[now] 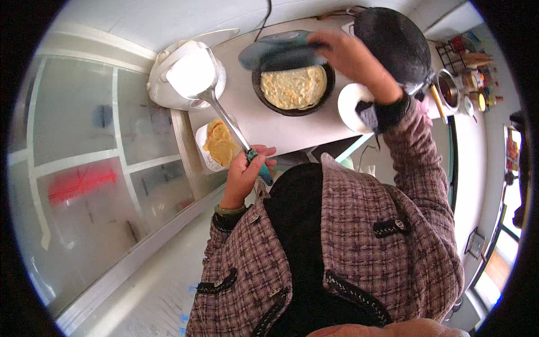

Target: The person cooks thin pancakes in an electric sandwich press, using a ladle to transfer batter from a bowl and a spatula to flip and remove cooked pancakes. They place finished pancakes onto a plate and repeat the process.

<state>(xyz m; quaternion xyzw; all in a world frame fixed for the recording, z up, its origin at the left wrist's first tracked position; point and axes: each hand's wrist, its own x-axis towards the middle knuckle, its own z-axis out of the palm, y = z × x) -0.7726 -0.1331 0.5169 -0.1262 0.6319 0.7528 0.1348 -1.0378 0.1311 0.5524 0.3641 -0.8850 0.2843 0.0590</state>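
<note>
My left hand [244, 175] is closed around the green handle of a metal spatula [230, 124], whose broad blade is raised over the white appliance. With my right hand [351, 57], blurred, I grip the edge of the dark teal lid [278, 50] of an electric griddle. Tilted up, the lid covers the far part of the round black pan [288, 111]. A pale flatbread with browned spots [294, 88] lies in the pan. Several yellowish flatbreads [221, 143] rest on a white tray [203, 147], to the left of the spatula's handle.
A white rice cooker-like appliance [162, 90] stands at the counter's left. Right of the pan is a white bowl [347, 105] with a dark item, partly behind my sleeve. A large black wok [393, 46] stands at the back right, near a metal pot [448, 90] and jars [471, 80].
</note>
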